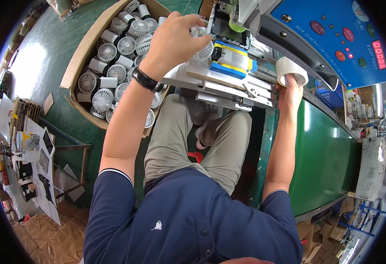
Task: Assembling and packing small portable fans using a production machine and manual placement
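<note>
My left hand [177, 38], with a black watch [145, 80] on its wrist, reaches over the machine's work area. Its thumb and forefinger are curved and apart, and the other fingers are partly hidden. Just under the thumb is the round grille of a white handheld fan [203, 53]. Beside it sits a blue and yellow holder [232, 60]; a white part lies in it. My right hand [291, 90] holds a wide roll of whitish tape [288, 66], with fingers inside its core.
A cardboard box [82, 66] full of white handheld fans [107, 52] stands at left. The blue control panel [333, 35] of the pad printing machine overhangs at upper right. A green-topped table [320, 154] lies right of my right arm. Stacked boards [23, 114] stand far left.
</note>
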Tool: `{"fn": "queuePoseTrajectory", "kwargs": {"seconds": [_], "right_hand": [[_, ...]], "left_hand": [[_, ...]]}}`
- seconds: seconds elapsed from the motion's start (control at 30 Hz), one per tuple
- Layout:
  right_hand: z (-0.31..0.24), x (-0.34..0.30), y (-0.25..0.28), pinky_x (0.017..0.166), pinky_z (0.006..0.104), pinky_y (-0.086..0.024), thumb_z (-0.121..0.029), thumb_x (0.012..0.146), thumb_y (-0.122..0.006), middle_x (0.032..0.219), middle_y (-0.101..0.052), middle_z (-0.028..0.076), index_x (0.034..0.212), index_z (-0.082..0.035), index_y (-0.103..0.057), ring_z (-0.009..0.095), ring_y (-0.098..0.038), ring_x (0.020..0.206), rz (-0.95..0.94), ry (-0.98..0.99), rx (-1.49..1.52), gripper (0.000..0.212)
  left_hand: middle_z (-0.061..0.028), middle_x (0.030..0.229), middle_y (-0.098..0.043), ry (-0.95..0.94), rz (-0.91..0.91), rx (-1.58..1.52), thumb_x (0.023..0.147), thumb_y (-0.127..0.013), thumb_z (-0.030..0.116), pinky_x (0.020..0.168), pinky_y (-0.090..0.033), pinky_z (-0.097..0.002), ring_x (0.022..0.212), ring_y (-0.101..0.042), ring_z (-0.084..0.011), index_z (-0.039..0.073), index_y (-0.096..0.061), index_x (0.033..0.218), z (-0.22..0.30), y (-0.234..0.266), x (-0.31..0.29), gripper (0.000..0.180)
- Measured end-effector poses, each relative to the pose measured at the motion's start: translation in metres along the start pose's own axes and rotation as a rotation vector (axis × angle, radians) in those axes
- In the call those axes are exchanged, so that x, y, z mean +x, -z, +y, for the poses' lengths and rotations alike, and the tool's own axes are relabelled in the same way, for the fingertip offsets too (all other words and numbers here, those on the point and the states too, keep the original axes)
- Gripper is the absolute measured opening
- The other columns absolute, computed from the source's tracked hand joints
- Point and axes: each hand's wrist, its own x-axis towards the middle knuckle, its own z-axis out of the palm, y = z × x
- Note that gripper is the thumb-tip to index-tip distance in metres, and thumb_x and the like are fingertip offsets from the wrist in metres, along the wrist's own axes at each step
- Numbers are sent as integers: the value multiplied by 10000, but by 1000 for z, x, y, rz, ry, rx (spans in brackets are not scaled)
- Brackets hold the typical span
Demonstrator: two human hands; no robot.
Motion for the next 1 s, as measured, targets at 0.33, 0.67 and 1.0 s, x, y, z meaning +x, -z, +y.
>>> {"fn": "queuePoseTrajectory", "kwargs": {"seconds": [0.33, 0.67, 1.0], "right_hand": [[1, -6, -1, 533, 275, -482, -185, 972, -730, 1018, -706, 151, 1262, 11, -664, 166, -592, 683, 39, -58, -84, 356], [4, -7, 0, 547, 275, -487, -182, 984, -729, 1006, -695, 149, 1260, 15, -661, 168, -594, 691, 44, -47, -78, 346], [1, -10, -1, 600, 280, -490, -151, 971, -687, 935, -679, 133, 1250, 24, -641, 179, -611, 691, -4, -14, -142, 332]], "left_hand": [[-107, 970, -645, 11, -36, 106, 848, -784, 375, 747, -560, -351, 799, -641, -257, 119, -816, 1126, 4, -2, 8, 379], [-121, 991, -670, 42, -140, 130, 846, -794, 373, 757, -567, -355, 817, -665, -265, 87, -789, 1152, 20, 12, 13, 418], [-223, 966, -737, -18, -184, -45, 844, -693, 234, 834, -578, -467, 938, -668, -421, -1, -767, 990, 3, -3, 25, 286]]}}
